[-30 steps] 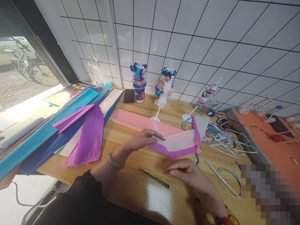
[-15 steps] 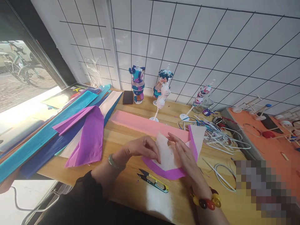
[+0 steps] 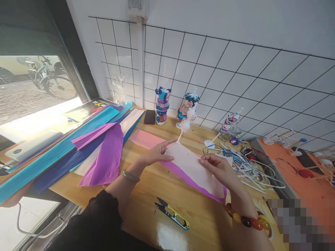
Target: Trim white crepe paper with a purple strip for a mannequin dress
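Note:
Between my two hands a pale white sheet of paper (image 3: 188, 162) is held spread out, with a purple paper strip (image 3: 180, 176) showing along its near edge. My left hand (image 3: 158, 152) pinches the left end, thumb on top. On the right, my right hand (image 3: 221, 169) grips the far edge between thumb and fingers. Beneath the sheet, part of a pink paper strip (image 3: 146, 139) lies on the wooden table (image 3: 141, 205). Yellow-handled thread snips (image 3: 172, 213) rest on the table in front of me, touched by neither hand.
Purple crepe paper (image 3: 110, 157) and blue strips (image 3: 91, 129) lie at the left. Small decorated dress forms (image 3: 162, 106) and a dark phone (image 3: 149, 117) stand or lie near the wall. Tangled cords (image 3: 251, 170) are heaped at right, beside an orange surface (image 3: 285, 167).
The white sheet has been opened out wider and lifted, purple strip along with it. My left hand has gone to its far left end, my right hand to its far edge. The view has tilted upward.

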{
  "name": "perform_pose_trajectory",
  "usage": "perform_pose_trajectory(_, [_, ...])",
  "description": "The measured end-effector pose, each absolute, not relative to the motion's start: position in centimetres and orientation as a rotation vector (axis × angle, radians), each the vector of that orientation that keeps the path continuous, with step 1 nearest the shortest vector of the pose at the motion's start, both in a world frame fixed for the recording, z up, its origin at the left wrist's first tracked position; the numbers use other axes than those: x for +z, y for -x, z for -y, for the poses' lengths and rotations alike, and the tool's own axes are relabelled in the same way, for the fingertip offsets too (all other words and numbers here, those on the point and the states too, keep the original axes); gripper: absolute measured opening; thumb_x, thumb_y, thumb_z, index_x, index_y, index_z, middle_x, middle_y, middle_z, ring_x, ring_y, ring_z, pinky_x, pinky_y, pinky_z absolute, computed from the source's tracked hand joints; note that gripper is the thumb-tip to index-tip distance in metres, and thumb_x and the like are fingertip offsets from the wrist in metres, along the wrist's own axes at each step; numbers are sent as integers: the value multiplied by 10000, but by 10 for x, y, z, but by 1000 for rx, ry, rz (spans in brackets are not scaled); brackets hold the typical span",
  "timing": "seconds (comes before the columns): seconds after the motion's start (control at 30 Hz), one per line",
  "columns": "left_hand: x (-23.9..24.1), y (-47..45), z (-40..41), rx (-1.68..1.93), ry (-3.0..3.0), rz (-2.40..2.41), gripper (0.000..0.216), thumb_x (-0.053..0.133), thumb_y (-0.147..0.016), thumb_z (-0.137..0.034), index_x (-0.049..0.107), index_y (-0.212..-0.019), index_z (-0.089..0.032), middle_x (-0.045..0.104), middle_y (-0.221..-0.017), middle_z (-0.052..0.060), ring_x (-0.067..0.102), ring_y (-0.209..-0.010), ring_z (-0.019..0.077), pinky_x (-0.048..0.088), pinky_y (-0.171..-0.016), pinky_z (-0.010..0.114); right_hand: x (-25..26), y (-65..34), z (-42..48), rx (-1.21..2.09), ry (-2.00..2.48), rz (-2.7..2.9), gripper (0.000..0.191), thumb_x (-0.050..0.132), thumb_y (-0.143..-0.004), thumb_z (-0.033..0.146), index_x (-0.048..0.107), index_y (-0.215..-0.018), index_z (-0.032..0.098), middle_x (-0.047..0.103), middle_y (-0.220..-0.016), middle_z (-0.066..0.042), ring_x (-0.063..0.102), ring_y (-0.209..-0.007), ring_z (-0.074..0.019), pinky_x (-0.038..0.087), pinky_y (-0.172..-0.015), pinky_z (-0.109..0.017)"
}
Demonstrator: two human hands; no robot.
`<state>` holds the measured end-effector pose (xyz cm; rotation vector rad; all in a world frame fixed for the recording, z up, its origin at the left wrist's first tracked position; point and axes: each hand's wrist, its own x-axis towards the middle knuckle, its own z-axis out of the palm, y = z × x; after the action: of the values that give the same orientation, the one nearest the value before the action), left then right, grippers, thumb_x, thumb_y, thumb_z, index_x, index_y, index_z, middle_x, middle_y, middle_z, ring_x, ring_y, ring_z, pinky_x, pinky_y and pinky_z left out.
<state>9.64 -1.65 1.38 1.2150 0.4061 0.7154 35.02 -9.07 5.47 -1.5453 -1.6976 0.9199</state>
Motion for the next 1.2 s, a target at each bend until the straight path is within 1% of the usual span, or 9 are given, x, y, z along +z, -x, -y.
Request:
perform_pose_trajectory(0.07, [11,-96,14,734,-1234,-473,866,715,-671,-266,257,-1406,-225,641,-883,44,581,-815,162,436,-724,268,58,-349,84,980,1549,1700,344,585,-749,513,615,-771,172,507,-622,16,414,-544,-96,317,-449,-210])
perform_pose_trajectory(0.17, [6,-96,10,799,-1226,-535,872,705,-682,-311,239,-1411,-199,623,-749,2,555,-695,125,407,-659,239,61,-346,75,997,1521,1724,367,587,-737,534,602,-745,167,512,-631,10,421,-557,-100,318,-447,-209])
perform_pose_trajectory(0.3, [3,-98,9,857,-1219,-546,857,713,-671,-317,277,-1397,-183,601,-734,-8,541,-684,113,393,-650,233,62,-343,70,897,1520,1722,373,567,-754,534,601,-737,163,527,-646,-3,434,-574,-108,341,-481,-223])
perform_pose_trajectory(0.47, [8,-96,10,945,-1245,-594,765,694,-692,-323,353,-1362,-183,592,-714,-16,547,-677,108,412,-653,236,65,-349,73,821,1531,1727,363,549,-776,513,631,-865,171,572,-722,-23,468,-621,-126,357,-509,-235])
perform_pose_trajectory(0.6, [11,-89,5,930,-1227,-573,558,698,-684,-357,563,-1175,-130,655,-891,71,595,-815,176,451,-741,284,66,-358,74,925,1522,1887,378,634,-708,491,666,-924,182,565,-672,-3,453,-602,-128,357,-519,-243])
perform_pose_trajectory(0.73, [6,-79,-7,995,-1220,-666,368,711,-657,-386,670,-897,-109,668,-815,62,592,-707,158,451,-668,265,57,-359,73,1138,1512,2035,325,623,-707,495,644,-662,174,500,-595,24,395,-552,-101,290,-475,-227])
perform_pose_trajectory(0.83, [1,-70,-16,1090,-1211,-757,322,710,-647,-404,662,-779,-115,634,-694,24,549,-617,122,416,-588,228,49,-357,72,1247,1550,2033,351,597,-723,493,588,-594,167,404,-531,49,306,-495,-76,211,-435,-218])
perform_pose_trajectory(1.0, [1,-63,-23,1168,-1163,-860,341,704,-627,-443,628,-719,-124,585,-629,5,499,-577,106,376,-537,209,48,-363,74,1135,1624,2024,389,602,-702,531,527,-557,178,347,-515,57,282,-483,-76,197,-420,-216])
perform_pose_trajectory(1.2, [-5,-60,-30,1340,-969,-914,341,713,-585,-438,568,-677,-144,531,-589,-35,453,-518,70,347,-505,185,73,-372,88,776,1623,2016,359,568,-728,548,576,-595,216,505,-591,-7,454,-576,-151,366,-512,-269])
